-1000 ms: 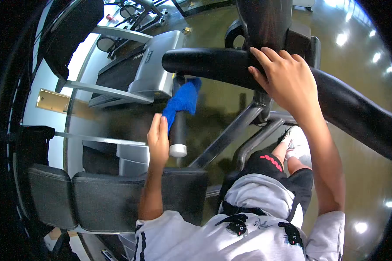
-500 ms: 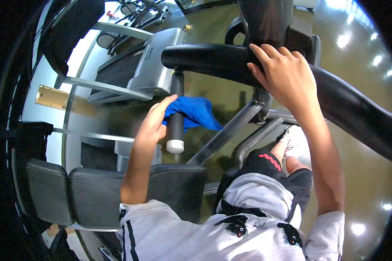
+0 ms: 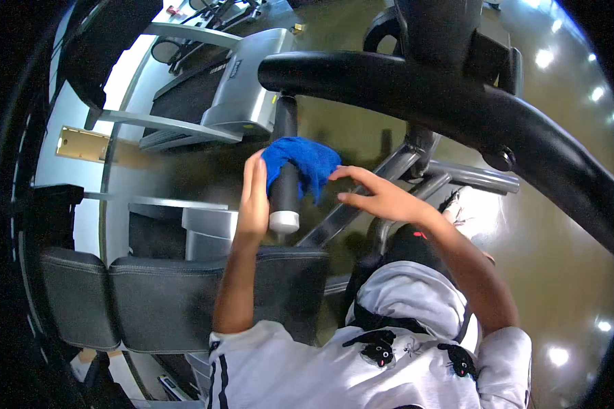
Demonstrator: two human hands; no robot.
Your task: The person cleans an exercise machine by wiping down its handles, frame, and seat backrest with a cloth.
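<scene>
A blue cloth [image 3: 299, 160] is draped over a black handle grip [image 3: 288, 187] with a white end cap [image 3: 284, 222]. On the left side of the grip, my left hand [image 3: 254, 198] is closed on the cloth's left edge. My right hand [image 3: 375, 194] is at the right of the cloth, thumb and fingers apart, its fingertips close to the cloth's right edge; nothing is in it. Above both hands runs a thick black curved machine arm [image 3: 361, 82].
Black padded cushions [image 3: 167, 300] lie at lower left. A treadmill [image 3: 249, 82] stands at upper left. Metal frame tubes [image 3: 474, 176] cross the right of centre, above the glossy floor [image 3: 559, 273].
My right hand has left the black machine arm and come down and left beside the cloth. My left hand was drawn off to the left, then back to the cloth, which now hangs over the grip.
</scene>
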